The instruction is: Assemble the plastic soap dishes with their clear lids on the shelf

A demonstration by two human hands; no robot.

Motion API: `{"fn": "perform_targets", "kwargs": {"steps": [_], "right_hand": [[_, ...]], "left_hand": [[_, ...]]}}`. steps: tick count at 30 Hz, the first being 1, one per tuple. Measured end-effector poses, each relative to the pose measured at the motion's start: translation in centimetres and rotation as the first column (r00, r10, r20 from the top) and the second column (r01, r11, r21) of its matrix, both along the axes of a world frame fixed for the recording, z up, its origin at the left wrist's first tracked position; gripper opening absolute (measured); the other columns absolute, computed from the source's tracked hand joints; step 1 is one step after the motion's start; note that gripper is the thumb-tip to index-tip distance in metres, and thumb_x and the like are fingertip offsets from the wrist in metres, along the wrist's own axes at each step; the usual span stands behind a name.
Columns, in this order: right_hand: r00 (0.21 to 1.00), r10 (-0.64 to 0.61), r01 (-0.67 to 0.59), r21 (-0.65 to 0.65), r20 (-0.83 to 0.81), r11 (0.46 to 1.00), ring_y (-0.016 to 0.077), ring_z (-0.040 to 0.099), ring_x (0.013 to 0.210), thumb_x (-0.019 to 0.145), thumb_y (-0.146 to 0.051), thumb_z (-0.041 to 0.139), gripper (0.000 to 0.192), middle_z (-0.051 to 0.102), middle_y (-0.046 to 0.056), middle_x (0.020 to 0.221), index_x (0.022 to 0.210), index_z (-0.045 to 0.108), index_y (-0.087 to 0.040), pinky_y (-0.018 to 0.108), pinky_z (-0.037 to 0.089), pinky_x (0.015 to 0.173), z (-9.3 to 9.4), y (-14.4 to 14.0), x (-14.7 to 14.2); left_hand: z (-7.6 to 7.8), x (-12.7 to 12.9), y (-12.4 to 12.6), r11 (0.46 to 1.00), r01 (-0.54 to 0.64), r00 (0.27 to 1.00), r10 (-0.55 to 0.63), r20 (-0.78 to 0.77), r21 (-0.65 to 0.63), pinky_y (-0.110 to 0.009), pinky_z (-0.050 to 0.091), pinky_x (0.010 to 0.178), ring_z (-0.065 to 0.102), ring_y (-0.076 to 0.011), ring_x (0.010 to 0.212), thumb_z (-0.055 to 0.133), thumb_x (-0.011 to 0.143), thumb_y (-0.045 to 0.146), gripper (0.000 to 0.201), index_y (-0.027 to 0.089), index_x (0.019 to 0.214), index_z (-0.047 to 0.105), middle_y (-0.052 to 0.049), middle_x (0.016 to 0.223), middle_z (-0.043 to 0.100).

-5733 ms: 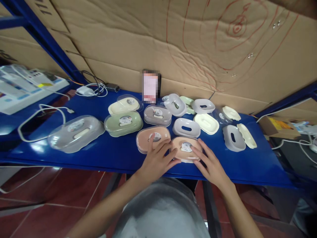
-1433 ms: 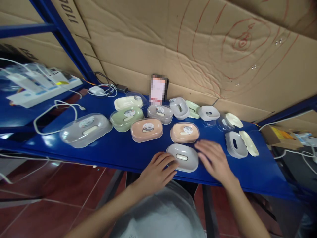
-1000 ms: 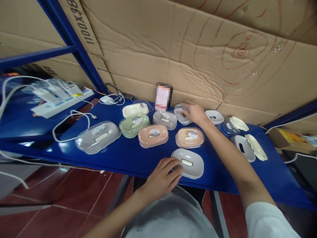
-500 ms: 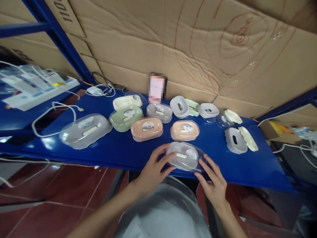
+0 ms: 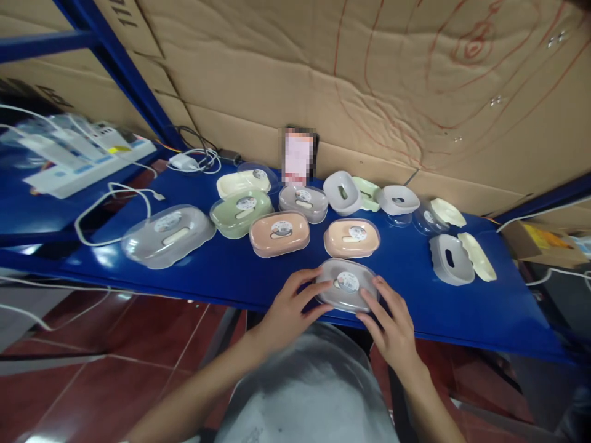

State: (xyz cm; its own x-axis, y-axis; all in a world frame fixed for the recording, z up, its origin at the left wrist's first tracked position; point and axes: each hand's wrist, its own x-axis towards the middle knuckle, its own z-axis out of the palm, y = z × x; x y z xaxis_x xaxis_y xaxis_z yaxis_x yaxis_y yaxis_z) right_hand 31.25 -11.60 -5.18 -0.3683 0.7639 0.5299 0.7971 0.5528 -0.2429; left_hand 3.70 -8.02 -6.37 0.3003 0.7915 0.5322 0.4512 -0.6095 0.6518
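Dim, glare on shelf (image 5: 106,258), blurry edges

Head camera looks forward and down, close over the blue shelf (image 5: 258,271).

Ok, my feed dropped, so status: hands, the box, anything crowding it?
Left hand and right hand on grey soap box, clear lid on. Box at blue table front edge. Peach box just behind, apart.
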Motion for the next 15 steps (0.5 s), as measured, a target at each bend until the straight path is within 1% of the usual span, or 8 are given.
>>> {"fn": "perform_targets", "kwargs": {"steps": [4, 8, 9, 11, 12, 15], "right_hand": [[1.0, 0.003, -0.003, -0.009, 0.02, 1.0, 0.0368, 0.055, 0.149, 0.103, -0.024, 0.07, 0.073, 0.056, 0.013, 0.159, 0.168, 0.039, -0.038, 0.057, 0.057, 0.112, 0.1, 0.0, 0.0], [0.998, -0.013, 0.014, -0.014, 0.069, 1.0, 0.036, 0.059, 0.145, 0.102, -0.028, 0.071, 0.071, 0.059, 0.013, 0.156, 0.166, 0.042, -0.037, 0.055, 0.058, 0.11, 0.4, -0.3, 1.1], [0.995, -0.046, 0.046, -0.007, 0.085, 0.999, 0.036, 0.061, 0.143, 0.102, -0.028, 0.072, 0.069, 0.06, 0.014, 0.156, 0.165, 0.044, -0.036, 0.054, 0.058, 0.109, 0.5, -0.4, 1.7], [0.979, -0.169, 0.167, 0.023, 0.118, 0.986, 0.0371, 0.063, 0.139, 0.102, -0.032, 0.071, 0.063, 0.06, 0.014, 0.156, 0.161, 0.049, -0.034, 0.055, 0.057, 0.107, 0.8, -0.4, 3.2], [0.959, -0.251, 0.247, 0.046, 0.131, 0.968, 0.0382, 0.063, 0.137, 0.103, -0.034, 0.07, 0.058, 0.061, 0.014, 0.155, 0.158, 0.053, -0.033, 0.056, 0.057, 0.106, 0.8, -0.2, 4.0], [0.873, -0.466, 0.455, 0.106, 0.146, 0.884, 0.0409, 0.065, 0.13, 0.104, -0.041, 0.067, 0.048, 0.065, 0.017, 0.15, 0.15, 0.062, -0.027, 0.06, 0.056, 0.105, 1.0, 1.1, 5.9]], "left_hand": [[0.1, 0.0, 0.0, 1.0, 0.004, 1.0, -0.004, -0.005, 0.022, -0.05, 0.063, 0.109, 0.067, -0.0258, 0.13, 0.073, 0.102, 0.035, 0.039, 0.03, 0.14, 0.064, -0.01, 0.141, 0.062], [0.6, 0.1, -0.1, 1.0, 0.028, 0.999, -0.028, -0.033, 0.008, -0.048, 0.063, 0.109, 0.068, -0.0254, 0.13, 0.07, 0.104, 0.033, 0.041, 0.028, 0.143, 0.061, -0.012, 0.144, 0.061], [0.7, 0.1, -0.1, 1.0, 0.028, 0.999, -0.028, -0.04, -0.002, -0.047, 0.063, 0.11, 0.068, -0.0253, 0.131, 0.069, 0.105, 0.032, 0.041, 0.028, 0.145, 0.06, -0.012, 0.146, 0.059], [0.9, 0.1, -0.2, 1.0, 0.018, 0.999, -0.018, -0.048, -0.008, -0.045, 0.063, 0.11, 0.067, -0.0251, 0.131, 0.068, 0.105, 0.03, 0.042, 0.027, 0.146, 0.059, -0.013, 0.148, 0.058], [0.9, 0.1, -0.2, 1.0, 0.014, 0.999, -0.014, -0.05, -0.005, -0.045, 0.063, 0.11, 0.068, -0.0247, 0.131, 0.068, 0.105, 0.028, 0.04, 0.027, 0.145, 0.059, -0.012, 0.148, 0.058], [0.8, 0.3, -0.3, 1.0, 0.018, 0.998, -0.017, -0.068, 0.013, -0.042, 0.063, 0.109, 0.07, -0.0226, 0.126, 0.065, 0.106, 0.024, 0.035, 0.026, 0.141, 0.062, -0.012, 0.147, 0.059]]}}
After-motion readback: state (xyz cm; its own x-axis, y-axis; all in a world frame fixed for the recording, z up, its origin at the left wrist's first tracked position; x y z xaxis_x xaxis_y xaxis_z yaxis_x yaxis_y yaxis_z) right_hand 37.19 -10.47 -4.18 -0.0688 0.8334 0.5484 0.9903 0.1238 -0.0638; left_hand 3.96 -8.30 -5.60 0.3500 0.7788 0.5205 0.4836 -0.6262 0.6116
